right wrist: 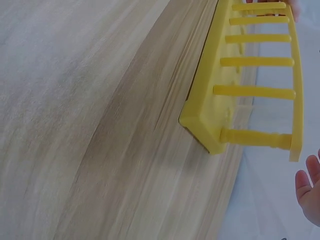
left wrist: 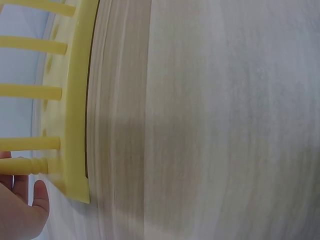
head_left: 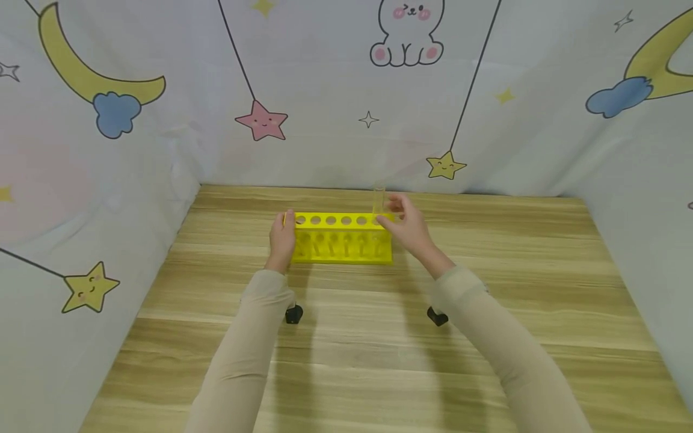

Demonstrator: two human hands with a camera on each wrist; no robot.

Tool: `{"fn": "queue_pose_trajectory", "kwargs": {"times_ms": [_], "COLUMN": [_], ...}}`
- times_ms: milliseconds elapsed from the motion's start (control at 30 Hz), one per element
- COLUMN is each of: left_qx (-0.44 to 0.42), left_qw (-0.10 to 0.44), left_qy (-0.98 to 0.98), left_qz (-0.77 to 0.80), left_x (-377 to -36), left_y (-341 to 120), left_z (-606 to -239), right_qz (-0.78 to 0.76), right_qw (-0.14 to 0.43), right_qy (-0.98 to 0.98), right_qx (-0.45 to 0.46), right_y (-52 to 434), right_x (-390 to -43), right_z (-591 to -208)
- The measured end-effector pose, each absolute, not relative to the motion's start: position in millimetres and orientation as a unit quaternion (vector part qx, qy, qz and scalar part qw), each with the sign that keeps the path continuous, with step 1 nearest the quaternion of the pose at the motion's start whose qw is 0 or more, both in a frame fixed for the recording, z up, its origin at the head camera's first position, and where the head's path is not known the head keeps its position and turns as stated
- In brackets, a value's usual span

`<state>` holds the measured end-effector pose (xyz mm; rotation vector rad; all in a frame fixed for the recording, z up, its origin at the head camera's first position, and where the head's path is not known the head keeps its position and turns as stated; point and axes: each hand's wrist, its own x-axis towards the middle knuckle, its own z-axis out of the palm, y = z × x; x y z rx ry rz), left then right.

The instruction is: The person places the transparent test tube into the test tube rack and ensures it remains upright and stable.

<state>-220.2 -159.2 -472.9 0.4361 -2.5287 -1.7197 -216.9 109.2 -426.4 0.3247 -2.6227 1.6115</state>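
Note:
A yellow test tube rack [head_left: 338, 227] with a row of holes along its top stands upright on the wooden table. My left hand [head_left: 282, 237] grips its left end; in the left wrist view the thumb and fingers of that hand [left wrist: 22, 210] are around the end post. One clear test tube [head_left: 379, 199] stands upright in the rightmost hole and rises above the rack. Beside it is my right hand [head_left: 409, 228], thumb and fingers spread apart around the tube's right side. The right wrist view shows part of this hand [right wrist: 311, 192] beyond the rack [right wrist: 256, 90].
The wooden table [head_left: 346, 343] extends to a pale cloth backdrop [head_left: 325, 150] with printed moons and stars behind and at both sides. Under each wrist is a small black device [head_left: 294, 314]. The rack stands close to the table's back edge.

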Motion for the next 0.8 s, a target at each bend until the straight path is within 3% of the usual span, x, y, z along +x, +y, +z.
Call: {"fn": "queue_pose_trajectory", "kwargs": {"times_ms": [400, 700, 800], "left_qx": [0.144, 0.146, 0.147], "left_qw": [0.024, -0.036, -0.035], "left_qy": [-0.835, -0.836, -0.831], "left_qz": [-0.531, -0.527, -0.535], "left_x": [-221.7, -224.2, -224.2], "left_y": [-163.4, -171.3, -174.7], "left_z": [-473.0, -465.9, -465.0], "right_qz": [0.505, 0.491, 0.481], "right_qw": [0.051, 0.066, 0.070], "right_qy": [-0.858, -0.866, -0.873], "right_qx": [0.083, 0.062, 0.054], "right_y": [129.5, 146.0, 153.6], "right_x": [-217.1, -215.8, -214.2], "right_z": [-436.8, -445.9, -450.6]}}
